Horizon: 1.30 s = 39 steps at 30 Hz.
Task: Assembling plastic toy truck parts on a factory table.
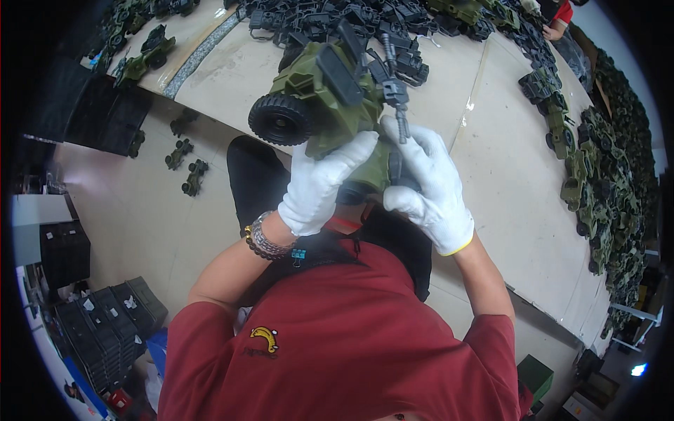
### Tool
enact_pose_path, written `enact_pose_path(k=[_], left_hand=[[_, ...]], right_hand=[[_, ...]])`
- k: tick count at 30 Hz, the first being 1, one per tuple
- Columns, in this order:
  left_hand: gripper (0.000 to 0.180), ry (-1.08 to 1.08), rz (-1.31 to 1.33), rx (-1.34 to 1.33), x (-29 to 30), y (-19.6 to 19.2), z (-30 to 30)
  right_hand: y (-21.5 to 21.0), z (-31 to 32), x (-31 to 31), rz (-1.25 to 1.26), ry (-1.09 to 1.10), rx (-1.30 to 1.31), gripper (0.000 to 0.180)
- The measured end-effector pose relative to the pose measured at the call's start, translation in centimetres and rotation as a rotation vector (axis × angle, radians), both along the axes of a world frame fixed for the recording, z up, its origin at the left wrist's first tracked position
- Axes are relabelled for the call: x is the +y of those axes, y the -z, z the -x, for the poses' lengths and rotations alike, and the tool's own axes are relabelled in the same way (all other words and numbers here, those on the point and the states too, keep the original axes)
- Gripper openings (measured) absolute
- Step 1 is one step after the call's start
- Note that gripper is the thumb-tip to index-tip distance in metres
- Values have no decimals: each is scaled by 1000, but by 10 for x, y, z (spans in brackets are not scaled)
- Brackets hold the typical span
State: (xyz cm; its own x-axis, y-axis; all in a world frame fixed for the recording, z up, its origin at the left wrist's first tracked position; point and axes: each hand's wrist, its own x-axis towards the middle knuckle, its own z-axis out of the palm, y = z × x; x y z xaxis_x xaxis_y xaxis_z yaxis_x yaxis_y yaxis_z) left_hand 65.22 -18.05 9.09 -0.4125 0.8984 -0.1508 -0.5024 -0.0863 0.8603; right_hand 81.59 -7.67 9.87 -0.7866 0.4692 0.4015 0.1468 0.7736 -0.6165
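An olive-green toy military truck (326, 126) with black wheels is held up in front of me, tilted, over the near table edge. My left hand (319, 179), in a white glove, is closed around its body, thumb on the green side. My right hand (435, 186), gloved too, is closed at the truck's other side, thumb and fingers bent around a dark part there. A dark grey toy gun (395, 91) stands out from the truck, its lower end by my right fingers. The fingertips behind the truck are hidden.
A heap of dark grey plastic parts (316, 17) covers the table's far side. Piled green toy trucks (604, 182) line the right edge. More small trucks (194, 177) lie on the floor at left, near stacked black crates (112, 323). Another person's arm (558, 29) shows at far right.
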Motion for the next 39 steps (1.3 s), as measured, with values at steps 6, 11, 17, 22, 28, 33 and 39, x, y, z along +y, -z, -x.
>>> enact_pose_path(k=[6, 11, 17, 22, 28, 33, 39], left_hand=[[27, 31, -69, 317, 1, 10, 0], [46, 90, -130, -300, 7, -11, 1], [55, 341, -84, -1035, -7, -30, -19], [59, 331, -162, -39, -5, -46, -44], [49, 372, -43, -99, 8, -63, -21], [50, 41, -11, -244, 49, -38, 145], [79, -582, -323, -3, 100, -166, 385]], right_hand=[[-10, -3, 2, -146, -63, -104, 101], [-48, -5, 1, -215, -40, -49, 114], [-38, 10, -23, -494, 70, 483, 89], [-58, -4, 8, -500, 79, 422, 70], [-67, 1, 27, -348, 26, 266, 78], [-53, 33, 172, -136, 387, 131, 83], [-23, 76, 373, -257, 800, -321, 81]])
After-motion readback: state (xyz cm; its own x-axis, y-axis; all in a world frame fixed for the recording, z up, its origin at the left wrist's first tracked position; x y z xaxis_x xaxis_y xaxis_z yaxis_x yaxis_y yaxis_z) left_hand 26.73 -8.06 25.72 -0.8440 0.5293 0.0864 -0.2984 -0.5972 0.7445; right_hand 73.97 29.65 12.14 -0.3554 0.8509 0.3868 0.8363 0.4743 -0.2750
